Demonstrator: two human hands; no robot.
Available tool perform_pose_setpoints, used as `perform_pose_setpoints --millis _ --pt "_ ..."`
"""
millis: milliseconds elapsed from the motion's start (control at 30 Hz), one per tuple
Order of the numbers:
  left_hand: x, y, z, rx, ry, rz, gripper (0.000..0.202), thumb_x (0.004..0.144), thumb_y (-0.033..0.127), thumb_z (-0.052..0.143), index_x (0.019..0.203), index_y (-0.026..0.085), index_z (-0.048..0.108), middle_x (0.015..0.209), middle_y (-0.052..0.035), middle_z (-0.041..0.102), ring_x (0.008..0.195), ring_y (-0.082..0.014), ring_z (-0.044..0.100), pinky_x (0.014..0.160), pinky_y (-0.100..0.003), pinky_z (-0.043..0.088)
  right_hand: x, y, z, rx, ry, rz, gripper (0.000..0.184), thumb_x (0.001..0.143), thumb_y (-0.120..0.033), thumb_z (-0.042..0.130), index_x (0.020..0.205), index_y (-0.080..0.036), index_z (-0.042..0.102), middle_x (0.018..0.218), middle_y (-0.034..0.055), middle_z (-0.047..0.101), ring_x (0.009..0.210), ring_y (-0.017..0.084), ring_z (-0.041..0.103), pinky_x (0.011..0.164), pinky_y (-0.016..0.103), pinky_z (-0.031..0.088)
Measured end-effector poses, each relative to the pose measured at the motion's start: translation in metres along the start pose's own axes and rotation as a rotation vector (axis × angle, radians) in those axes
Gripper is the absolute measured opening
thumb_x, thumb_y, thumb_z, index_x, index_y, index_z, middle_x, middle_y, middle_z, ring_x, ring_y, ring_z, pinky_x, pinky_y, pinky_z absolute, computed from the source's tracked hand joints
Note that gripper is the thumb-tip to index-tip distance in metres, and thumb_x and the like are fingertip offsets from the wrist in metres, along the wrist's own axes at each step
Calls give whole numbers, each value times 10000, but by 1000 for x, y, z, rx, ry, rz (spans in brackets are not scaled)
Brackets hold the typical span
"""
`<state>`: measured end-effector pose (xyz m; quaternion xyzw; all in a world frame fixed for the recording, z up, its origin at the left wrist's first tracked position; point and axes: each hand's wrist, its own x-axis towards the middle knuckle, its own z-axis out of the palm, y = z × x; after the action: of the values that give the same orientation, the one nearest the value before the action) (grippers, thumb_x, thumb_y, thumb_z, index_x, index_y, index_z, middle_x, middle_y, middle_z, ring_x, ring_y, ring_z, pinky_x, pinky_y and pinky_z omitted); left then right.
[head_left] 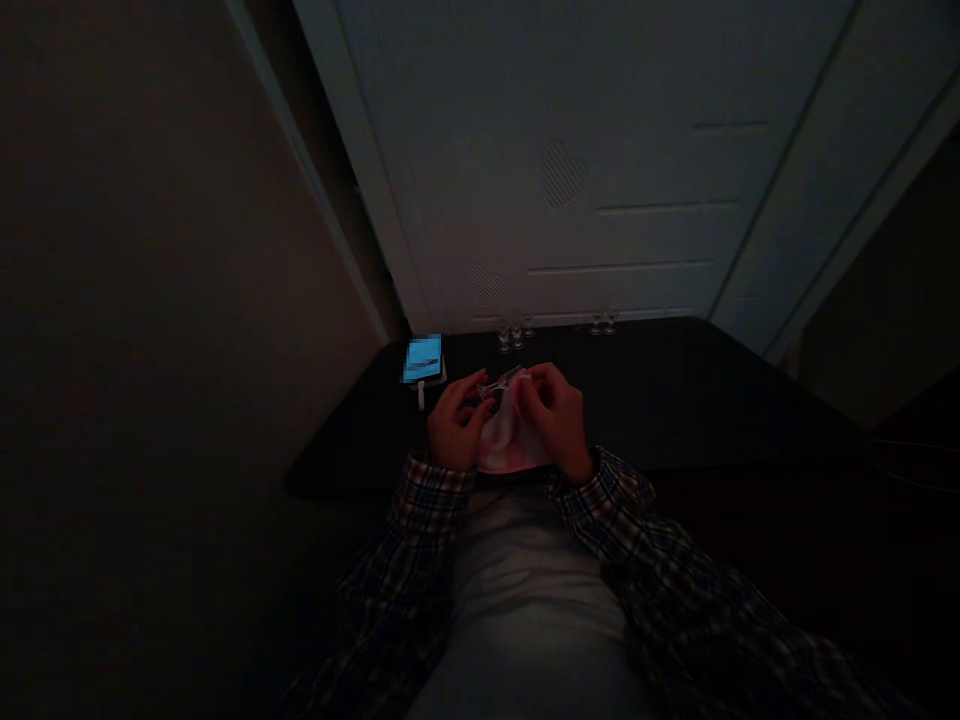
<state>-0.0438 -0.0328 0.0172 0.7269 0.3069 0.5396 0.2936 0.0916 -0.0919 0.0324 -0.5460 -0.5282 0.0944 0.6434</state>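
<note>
Between my hands a small clear stemmed glass [500,383] lies tilted on its side. My left hand [457,422] pinches its foot end with thumb and fingers. My right hand [553,415] is closed on a pale cloth [512,440] at the glass's other end, and the fingers hide part of both. The cloth hangs down between the hands toward the near edge of the table. It looks whitish-pink in the dim reddish light.
On the dark table [660,400] several small stemmed glasses [517,334] stand near the back, with more glasses [603,322] farther right. A lit phone [424,360] lies at the back left, a white cord or strap [421,394] by it. A white panel [480,200] rises behind.
</note>
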Motion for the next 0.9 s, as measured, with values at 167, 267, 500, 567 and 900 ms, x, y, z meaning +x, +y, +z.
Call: perform_pose_setpoints --millis 167,267,500,567,900 --pt "1 2 1 -52 29 -73 403 782 308 583 1168 199 553 981 -77 632 775 -157 642 525 -202 524 -1 0 0 29 -25 -19 182 865 -351 454 875 -203 559 693 -16 606 610 117 584 557 208 425" --pt "1 4 1 -70 55 -109 356 793 340 570 1112 183 565 849 -46 646 609 -108 621 446 -165 462 -1 0 0 14 -23 -23 179 862 -348 459 875 -203 564 697 -15 605 612 119 580 553 209 419" --pt "1 3 0 -90 9 -156 288 803 381 542 998 173 581 767 -29 646 543 -90 583 421 -158 416 -1 -2 -1 9 -28 -39 180 859 -343 467 864 -196 569 693 -17 606 607 113 575 555 205 416" --pt "1 2 1 -103 3 -166 299 794 384 552 1002 171 572 793 -36 648 549 -95 586 416 -160 410 -1 -2 -1 11 -24 -38 176 857 -340 469 863 -196 570 695 -17 607 608 112 577 554 203 416" --pt "1 2 4 -102 18 -148 391 719 324 645 1067 185 534 879 -30 609 553 -82 591 437 -160 433 0 0 -1 -20 16 20 203 853 -367 455 863 -195 563 694 -9 611 609 122 579 554 212 423"
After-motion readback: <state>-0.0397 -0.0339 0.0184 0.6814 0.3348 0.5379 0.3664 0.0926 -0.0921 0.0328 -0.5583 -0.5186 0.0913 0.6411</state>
